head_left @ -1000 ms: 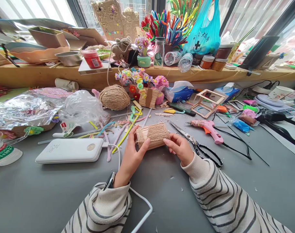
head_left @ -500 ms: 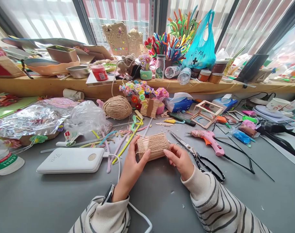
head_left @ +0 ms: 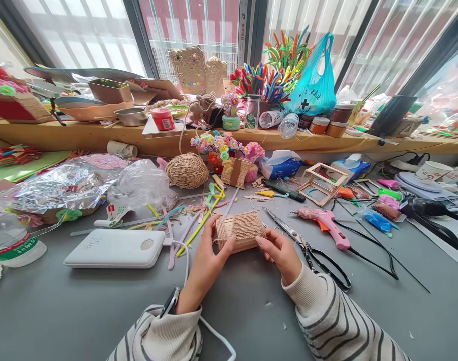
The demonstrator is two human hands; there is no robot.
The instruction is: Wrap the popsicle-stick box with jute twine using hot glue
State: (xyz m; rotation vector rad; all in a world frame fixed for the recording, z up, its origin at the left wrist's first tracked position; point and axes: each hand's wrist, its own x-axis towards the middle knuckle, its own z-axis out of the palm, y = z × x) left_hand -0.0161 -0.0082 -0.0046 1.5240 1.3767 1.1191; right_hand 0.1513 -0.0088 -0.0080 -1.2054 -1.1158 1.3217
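A small wooden-stick box wrapped in brown twine sits just above the grey table in front of me. My left hand grips its left end, thumb on the near side and fingers curled behind. My right hand pinches its right near corner with thumb and fingertips. A ball of the same twine lies behind the box to the left.
Scissors and a pink glue gun lie right of the box. A white power bank with a cable lies at left, with pipe cleaners, plastic bags, a stick frame and a crowded window shelf behind.
Both hands keep their hold on the twine-wrapped box. The view has tilted up, so the table's things sit lower in frame and more window shows.
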